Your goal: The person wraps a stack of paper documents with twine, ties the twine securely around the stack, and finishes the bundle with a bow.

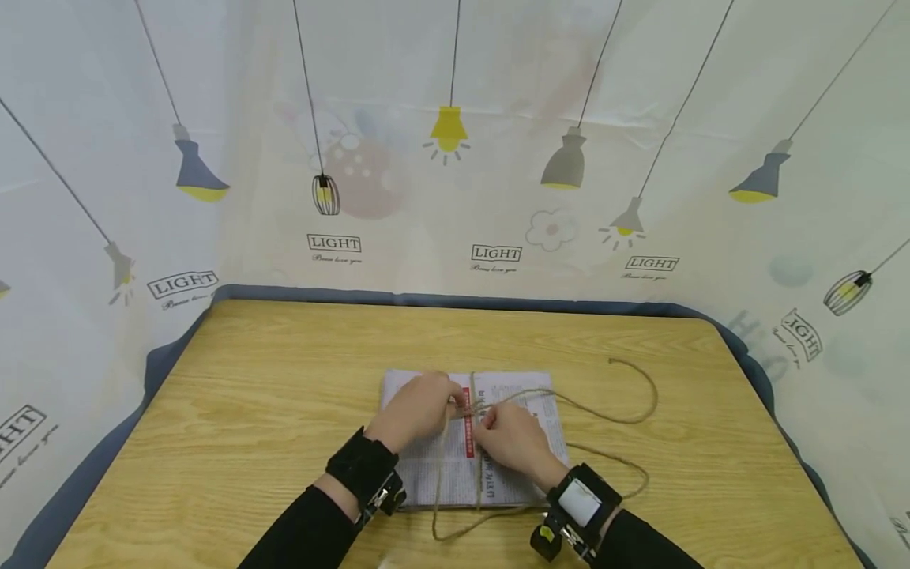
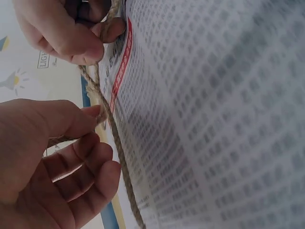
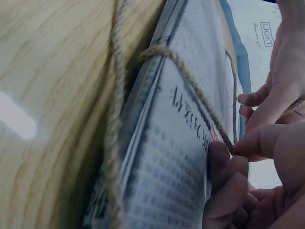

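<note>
A flat stack of folded newspapers (image 1: 434, 474) lies on the table, with brown twine (image 1: 479, 474) running over its top from front to back. My left hand (image 1: 422, 405) is above the stack's left part and pinches the twine between thumb and finger, as the left wrist view shows. Close beside it, my right hand (image 1: 519, 442) pinches the twine (image 3: 202, 98) near the middle of the stack. Between the hands the strands cross (image 2: 93, 86); whether they form a knot I cannot tell. One strand hangs in a loop over the stack's front edge.
A loose twine end (image 1: 643, 407) curls on the wooden table (image 1: 270, 395) to the right of the stack, and another bend of twine (image 1: 633, 466) lies nearer. Behind the table hangs a cloth (image 1: 405, 253) printed with lamps.
</note>
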`<action>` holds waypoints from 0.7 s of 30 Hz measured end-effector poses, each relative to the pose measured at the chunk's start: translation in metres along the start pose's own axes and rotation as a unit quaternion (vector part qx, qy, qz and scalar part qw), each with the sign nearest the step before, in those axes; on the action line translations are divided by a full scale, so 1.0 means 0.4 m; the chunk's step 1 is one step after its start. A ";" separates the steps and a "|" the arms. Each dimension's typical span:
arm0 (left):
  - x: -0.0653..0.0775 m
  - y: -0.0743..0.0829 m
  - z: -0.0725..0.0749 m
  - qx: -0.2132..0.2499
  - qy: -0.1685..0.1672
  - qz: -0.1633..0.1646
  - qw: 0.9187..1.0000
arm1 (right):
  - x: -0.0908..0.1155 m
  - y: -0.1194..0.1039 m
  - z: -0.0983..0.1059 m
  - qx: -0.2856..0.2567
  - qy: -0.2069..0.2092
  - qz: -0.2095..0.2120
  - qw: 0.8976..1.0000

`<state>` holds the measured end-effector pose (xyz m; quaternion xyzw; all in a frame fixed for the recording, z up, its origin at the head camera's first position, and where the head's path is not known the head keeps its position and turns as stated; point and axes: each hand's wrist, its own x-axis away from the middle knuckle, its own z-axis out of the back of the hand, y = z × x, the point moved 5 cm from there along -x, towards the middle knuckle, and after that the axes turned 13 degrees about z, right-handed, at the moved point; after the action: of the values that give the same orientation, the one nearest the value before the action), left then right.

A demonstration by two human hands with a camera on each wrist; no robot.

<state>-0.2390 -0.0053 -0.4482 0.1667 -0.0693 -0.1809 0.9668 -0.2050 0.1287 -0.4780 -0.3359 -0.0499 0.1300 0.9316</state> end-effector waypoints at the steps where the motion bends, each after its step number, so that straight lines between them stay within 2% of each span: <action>1: -0.001 0.002 -0.003 0.000 -0.001 0.003 1.000 | -0.001 0.001 -0.001 -0.014 -0.003 -0.002 1.000; 5: -0.004 0.005 -0.002 0.014 0.008 0.021 1.000 | -0.003 0.006 -0.007 -0.076 -0.023 -0.018 0.997; 9: -0.011 0.007 -0.005 0.023 0.009 0.022 0.999 | -0.004 0.006 -0.009 -0.106 -0.032 -0.022 0.994; 13: -0.020 0.007 -0.017 0.029 0.007 0.023 0.999 | -0.006 0.002 -0.009 -0.114 -0.025 -0.007 0.993; 21: -0.027 0.013 -0.026 0.048 -0.028 0.014 0.998 | -0.010 0.001 -0.001 -0.112 -0.024 0.010 0.993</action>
<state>-0.2452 0.0063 -0.4568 0.2066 -0.1077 -0.1682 0.9578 -0.2087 0.1275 -0.4786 -0.4350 -0.0834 0.1408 0.8854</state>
